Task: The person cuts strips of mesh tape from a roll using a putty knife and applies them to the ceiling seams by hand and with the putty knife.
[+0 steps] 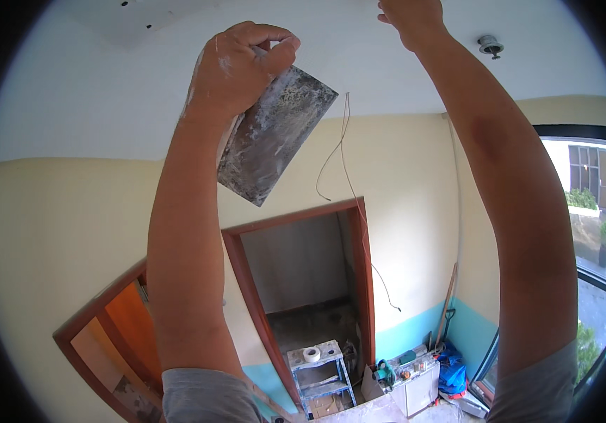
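Gripping a putty knife (275, 134) overhead, the left hand (243, 67) curls its fingers and thumb tight round the handle, and the wide, plaster-caked blade slants down toward the wall (70, 225). The right hand (410, 17) reaches higher, up against the white ceiling (106, 92) at the top edge of the view; only its base shows, so I cannot tell whether its fingers are spread or closed on anything. A thin wire (345, 155) dangles from the ceiling between the two arms, just beside the blade's corner. A small round fitting (490, 46) sits on the ceiling to the right.

Far below lie a red-framed doorway (303, 282), a stool (317, 374) with a roll of tape (311, 354) on it, and tools along the blue-painted base of the wall.

Risks, as I judge them: the blade could snag the loose wire if swung right; wet filler could drip from the knife onto the face; and the view looks taken from well above the floor, so leaning with both arms raised could cost balance.
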A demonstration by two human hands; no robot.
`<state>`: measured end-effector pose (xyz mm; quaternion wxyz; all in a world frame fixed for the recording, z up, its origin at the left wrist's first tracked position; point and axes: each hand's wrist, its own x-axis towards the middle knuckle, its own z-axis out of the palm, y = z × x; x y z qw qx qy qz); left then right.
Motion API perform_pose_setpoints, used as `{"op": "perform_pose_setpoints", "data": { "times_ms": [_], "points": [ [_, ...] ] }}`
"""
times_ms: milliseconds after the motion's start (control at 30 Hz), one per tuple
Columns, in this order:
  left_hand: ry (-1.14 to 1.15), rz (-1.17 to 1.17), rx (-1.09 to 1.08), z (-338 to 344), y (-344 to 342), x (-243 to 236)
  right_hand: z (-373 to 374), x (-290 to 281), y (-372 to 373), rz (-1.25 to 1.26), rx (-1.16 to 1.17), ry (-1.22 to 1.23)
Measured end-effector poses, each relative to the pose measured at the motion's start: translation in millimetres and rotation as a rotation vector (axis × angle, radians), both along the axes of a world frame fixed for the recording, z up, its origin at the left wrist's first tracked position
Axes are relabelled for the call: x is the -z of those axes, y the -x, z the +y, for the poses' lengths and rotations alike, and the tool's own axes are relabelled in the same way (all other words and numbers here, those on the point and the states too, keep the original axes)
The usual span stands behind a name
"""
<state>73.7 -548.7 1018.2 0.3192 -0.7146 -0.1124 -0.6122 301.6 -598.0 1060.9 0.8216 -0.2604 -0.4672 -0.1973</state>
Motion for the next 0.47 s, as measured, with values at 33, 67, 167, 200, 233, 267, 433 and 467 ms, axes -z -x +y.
{"op": "perform_pose_setpoints", "data": {
  "times_ms": [33, 67, 167, 200, 233, 267, 433, 467],
  "points": [
    [-0.048, 0.031, -0.038, 2.1, -1.0, 1.7, -3.0, 2.9, 3.8, 0.005, 0.001, 0.014],
    [-0.018, 0.04, -0.033, 2.6, -5.1, 9.3, -0.7, 8.6, 7.1, 0.008, -0.287, 0.055],
    [0.123, 0.135, -0.084, 10.6, -21.3, 46.2, 17.9, 43.4, 4.3, -0.155, -0.621, 0.211],
    [0.22, 0.176, -0.05, 16.7, -28.4, 62.4, 29.7, 58.7, 1.0, -0.35, -0.679, 0.29],
    [0.316, 0.221, -0.007, 26.0, -35.8, 79.5, 45.0, 74.6, -8.0, -0.31, -0.676, 0.34],
    [0.373, 0.253, 0.027, 43.3, -46.4, 96.6, 64.0, 91.6, -26.3, -0.448, -0.621, 0.438],
    [0.479, 0.507, -0.018, 128.6, -44.1, 236.4, 147.3, 268.9, -76.0, -0.301, -0.523, 0.756],
    [0.522, 0.528, 0.021, 137.1, -50.9, 257.4, 159.3, 320.8, -91.8, -0.122, -0.406, 0.856]
  ]
}}
